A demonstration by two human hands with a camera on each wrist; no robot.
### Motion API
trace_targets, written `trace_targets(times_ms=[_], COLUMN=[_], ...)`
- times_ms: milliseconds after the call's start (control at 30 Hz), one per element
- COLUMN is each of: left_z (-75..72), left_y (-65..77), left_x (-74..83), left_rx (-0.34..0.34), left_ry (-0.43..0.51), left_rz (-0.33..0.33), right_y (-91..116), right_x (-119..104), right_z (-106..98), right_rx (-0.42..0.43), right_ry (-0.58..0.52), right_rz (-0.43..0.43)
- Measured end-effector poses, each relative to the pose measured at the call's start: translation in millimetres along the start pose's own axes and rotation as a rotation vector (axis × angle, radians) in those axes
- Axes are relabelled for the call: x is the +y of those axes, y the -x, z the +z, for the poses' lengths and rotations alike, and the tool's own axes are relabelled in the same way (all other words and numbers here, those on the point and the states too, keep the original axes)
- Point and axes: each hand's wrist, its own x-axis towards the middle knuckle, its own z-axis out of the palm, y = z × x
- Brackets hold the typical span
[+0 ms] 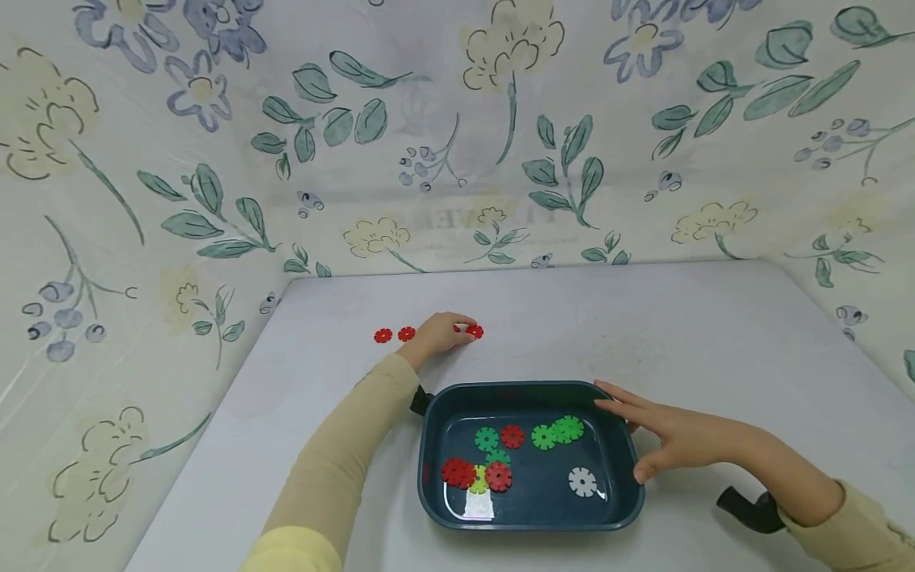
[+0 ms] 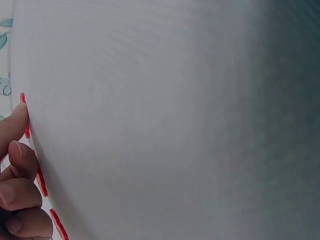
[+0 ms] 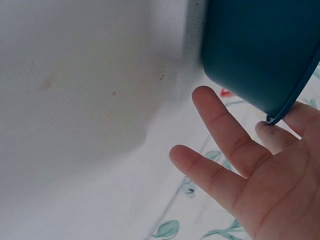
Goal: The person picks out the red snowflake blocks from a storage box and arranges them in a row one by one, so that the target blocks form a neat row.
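On the white table, beyond the dark blue tray (image 1: 529,524), my left hand (image 1: 440,334) pinches a notched red plastic disc (image 1: 477,331) with thumb and index finger. This disc is at the right end of a row of red discs, partly covered by the hand. A red disc (image 2: 40,180) of the row shows close under the curled fingers in the left wrist view. My right hand (image 1: 689,435) is at the tray's right rim, fingers spread and touching it. Inside the tray lie red, green, yellow discs and a white disc (image 1: 582,481).
Two red discs, one at the row's left end (image 1: 383,335), lie left of my left wrist. A black handle (image 1: 422,400) is at the tray's left side. Another black curved piece (image 1: 750,510) is under my right forearm. Flower-printed cloth (image 1: 443,199) rises behind the table.
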Motion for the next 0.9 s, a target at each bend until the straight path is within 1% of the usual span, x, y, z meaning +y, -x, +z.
trace_targets(times_ms=[267, 400, 467, 567, 633, 767, 900], left_z=[1.4, 0.4, -2.7, -12.8, -22.2, -42.6, -59.8], left_y=[1.7, 0.7, -0.6, -0.2, 2.1, 13.1, 28.0], left_x=[1.5, -1.0, -3.4, -7.4, -9.7, -9.7, -2.0], left_rx=[0.004, 0.009, 0.026, 0.056, 0.078, 0.111, 0.129], left_ry=[-0.011, 0.047, 0.079, 0.133, 0.159, 0.24, 0.295], left_rz=[-0.003, -0.014, -0.01, 0.013, 0.035, 0.075, 0.109], right_y=[-0.3, -0.3, -0.1, 0.1, 0.3, 0.1, 0.0], right_x=[2.0, 1.6, 1.0, 0.1, -0.3, -0.6, -0.4], right_z=[0.3, 0.2, -0.1, -0.3, -0.2, 0.1, 0.2], right_rx=[0.002, 0.003, 0.001, 0.0, 0.001, 0.004, 0.001], right_ry=[0.001, 0.003, 0.004, 0.007, 0.006, 0.001, -0.006], right_rz=[-0.01, -0.008, -0.006, -0.008, -0.011, -0.01, -0.011])
